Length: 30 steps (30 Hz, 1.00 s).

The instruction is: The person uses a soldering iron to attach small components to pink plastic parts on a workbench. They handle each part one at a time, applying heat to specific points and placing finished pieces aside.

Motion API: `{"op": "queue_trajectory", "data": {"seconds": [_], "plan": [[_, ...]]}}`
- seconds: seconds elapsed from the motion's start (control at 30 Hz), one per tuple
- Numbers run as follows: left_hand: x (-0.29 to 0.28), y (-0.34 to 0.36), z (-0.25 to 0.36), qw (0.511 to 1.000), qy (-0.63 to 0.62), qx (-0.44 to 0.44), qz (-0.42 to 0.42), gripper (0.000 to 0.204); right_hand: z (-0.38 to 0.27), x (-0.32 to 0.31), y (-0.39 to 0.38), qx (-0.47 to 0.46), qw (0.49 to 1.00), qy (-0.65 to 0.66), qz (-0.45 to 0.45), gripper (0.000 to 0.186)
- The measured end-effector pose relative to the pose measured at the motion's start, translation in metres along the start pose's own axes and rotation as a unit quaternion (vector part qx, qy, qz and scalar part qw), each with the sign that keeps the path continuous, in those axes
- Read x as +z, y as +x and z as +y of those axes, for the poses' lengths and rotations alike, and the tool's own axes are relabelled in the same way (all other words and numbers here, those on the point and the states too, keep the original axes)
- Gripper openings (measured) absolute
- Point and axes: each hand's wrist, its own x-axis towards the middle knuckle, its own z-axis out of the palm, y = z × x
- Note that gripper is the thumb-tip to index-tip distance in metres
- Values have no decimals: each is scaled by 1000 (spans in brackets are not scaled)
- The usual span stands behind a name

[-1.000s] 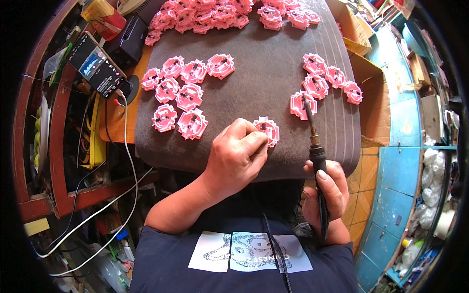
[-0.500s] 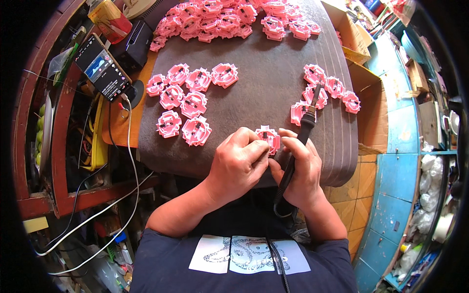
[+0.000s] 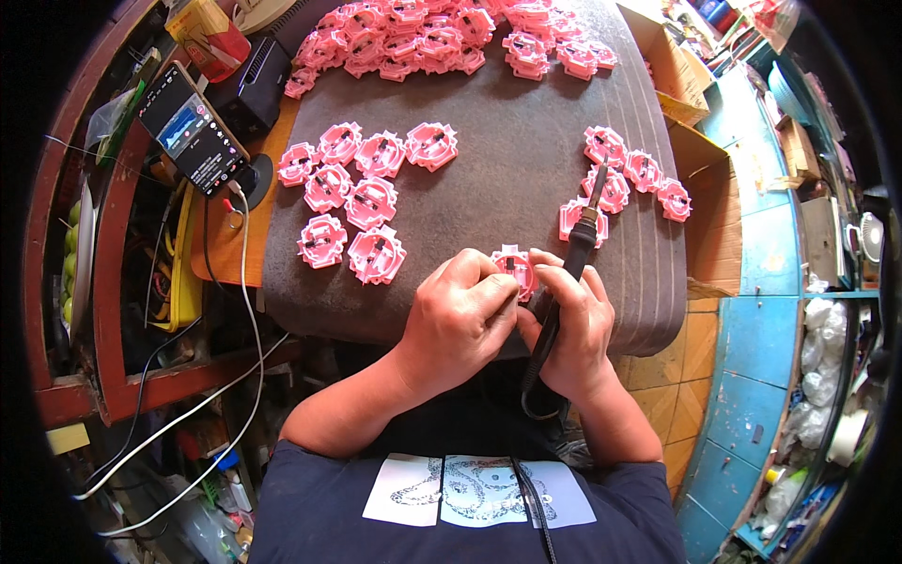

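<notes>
Near the front edge of the dark mat (image 3: 507, 141) is one pink plastic part (image 3: 516, 267) with small black pieces in it, between my two hands. My left hand (image 3: 458, 305) is closed in a pinch at the part's lower left edge; whatever lies between thumb and finger is hidden. My right hand (image 3: 578, 329) has a black-handled soldering iron (image 3: 561, 296) lying across its palm, tip pointing up and away. Its thumb and forefinger are at the same part's right side. Beyond the iron's tip sit several similar pink parts (image 3: 643, 172).
More pink parts (image 3: 371, 200) lie left on the mat, and a big heap (image 3: 404, 38) covers its far end. A phone (image 3: 194, 129) on a stand with a white cable (image 3: 252, 310) is at left. Cardboard boxes (image 3: 709, 216) and blue cabinets (image 3: 752, 376) line the right.
The soldering iron's tip has tilted slightly left and nearer to me with my right hand. My left hand stays pinched at the pink part. The whole view has shifted slightly.
</notes>
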Motion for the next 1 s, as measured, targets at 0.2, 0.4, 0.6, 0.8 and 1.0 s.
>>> {"op": "queue_trajectory", "data": {"seconds": [0.2, 0.4, 0.6, 0.8, 1.0], "plan": [[1, -1, -1, 1000, -3, -1, 10, 18, -2, 0, 1, 6, 1000, 0, -2, 47], [0, -1, -4, 1000, 6, 21, 17, 18, -2, 0, 2, -6, 1000, -7, -1, 47], [-42, -22, -2, 995, 48, 33, 83, 28, -6, 0, 7, 32, 999, -39, -13, 55], [-80, -41, -20, 962, 250, -59, 93, 38, 4, -3, 20, 51, 987, -154, 8, 55], [-63, -40, -18, 972, 227, 0, 67, 34, -7, -2, 3, -14, 998, -26, 48, 51]]}}
